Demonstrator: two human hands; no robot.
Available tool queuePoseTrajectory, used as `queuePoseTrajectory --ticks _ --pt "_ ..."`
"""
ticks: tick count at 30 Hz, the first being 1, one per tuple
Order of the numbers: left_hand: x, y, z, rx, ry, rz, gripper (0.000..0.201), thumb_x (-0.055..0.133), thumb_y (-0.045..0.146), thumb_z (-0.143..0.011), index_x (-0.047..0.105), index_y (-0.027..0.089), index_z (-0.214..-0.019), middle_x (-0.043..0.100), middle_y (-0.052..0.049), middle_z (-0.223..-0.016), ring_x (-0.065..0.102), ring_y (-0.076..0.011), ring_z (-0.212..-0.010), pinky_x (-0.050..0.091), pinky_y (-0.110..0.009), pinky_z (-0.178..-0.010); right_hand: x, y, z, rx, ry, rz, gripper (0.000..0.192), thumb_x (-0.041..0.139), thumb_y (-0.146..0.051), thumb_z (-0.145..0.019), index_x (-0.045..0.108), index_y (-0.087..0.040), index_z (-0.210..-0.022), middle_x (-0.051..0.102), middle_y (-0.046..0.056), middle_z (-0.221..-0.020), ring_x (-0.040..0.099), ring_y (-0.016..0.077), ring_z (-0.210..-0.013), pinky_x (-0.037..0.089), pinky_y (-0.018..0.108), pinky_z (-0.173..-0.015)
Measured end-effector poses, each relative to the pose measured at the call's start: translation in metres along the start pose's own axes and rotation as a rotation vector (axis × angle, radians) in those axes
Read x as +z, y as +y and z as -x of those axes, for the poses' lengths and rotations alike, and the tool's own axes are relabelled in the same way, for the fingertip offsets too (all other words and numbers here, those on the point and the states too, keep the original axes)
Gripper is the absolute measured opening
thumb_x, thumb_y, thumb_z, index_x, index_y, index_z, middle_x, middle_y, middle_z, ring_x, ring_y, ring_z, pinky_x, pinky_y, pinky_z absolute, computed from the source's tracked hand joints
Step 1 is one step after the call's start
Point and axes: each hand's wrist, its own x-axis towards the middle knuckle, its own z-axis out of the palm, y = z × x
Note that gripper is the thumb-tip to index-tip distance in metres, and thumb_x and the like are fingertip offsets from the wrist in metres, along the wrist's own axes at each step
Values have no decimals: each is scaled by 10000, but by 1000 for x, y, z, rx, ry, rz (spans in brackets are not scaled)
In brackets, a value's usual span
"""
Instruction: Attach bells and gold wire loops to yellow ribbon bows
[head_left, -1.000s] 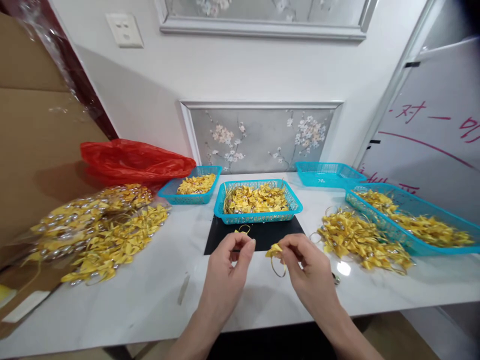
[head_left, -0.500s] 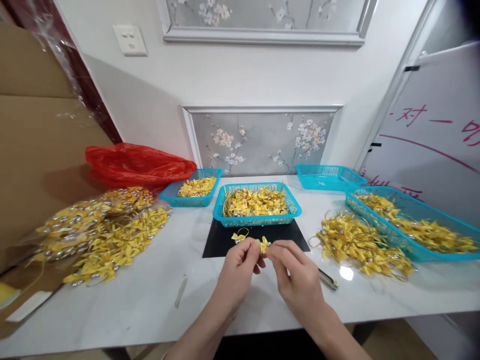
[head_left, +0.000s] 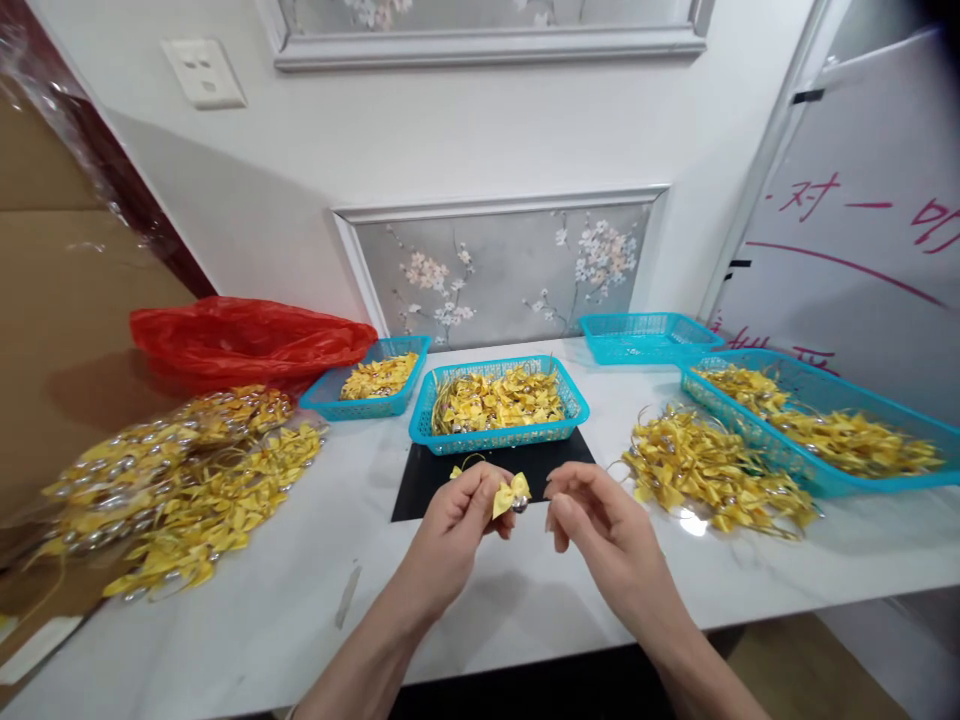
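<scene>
Between thumb and fingers of the left hand (head_left: 461, 515), I see a yellow bow (head_left: 508, 497) pinched firmly, with a silver bead (head_left: 519, 505) showing at its lower right side. The bow is above the near edge of the black mat (head_left: 420, 490), close before the middle blue basket (head_left: 500, 440). At the right hand (head_left: 604, 525), I observe the fingers loosely curled, with thumb and fingertips parted; it is just beside the bow but apart from it, and it has hold of nothing that I can see. Behind the left hand, partly hidden by it, another yellow piece (head_left: 455, 472) lies on the mat. To the right of the right hand, I see a loose yellow pile (head_left: 712, 470) lying on the white table (head_left: 360, 540), next to the long blue basket (head_left: 832, 482).
</scene>
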Motion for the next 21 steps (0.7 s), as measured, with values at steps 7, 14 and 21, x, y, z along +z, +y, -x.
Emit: queuePoseTrajectory --ticks 7,14,21 --pt "0 15 -2 82 -160 -247 369 506 418 -924 579 196 -639 534 3 -635 488 -161 -618 402 -283 -635 -7 -19 -7 368 -211 -440 206 579 -390 -908 609 -189 -940 568 -13 -737 534 115 -625 455 234 -560" --pt "6 19 5 150 112 -368 142 534 344 -914 606 226 -881 590 5 -821 535 -164 -740 426 -262 -698 -14 -22 -5 369 -128 -307 194 638 -361 -862 596 -180 -808 525 -42 -655 468 103 -588 388 225 -546" --pt "21 16 19 -34 146 -121 161 662 315 -832 610 190 -744 599 12 -748 548 -148 -697 465 -253 -647 -6 -22 -5 353 -122 -276 239 625 -406 -862 670 -173 -829 607 -8 -666 550 129 -598 472 251 -563"
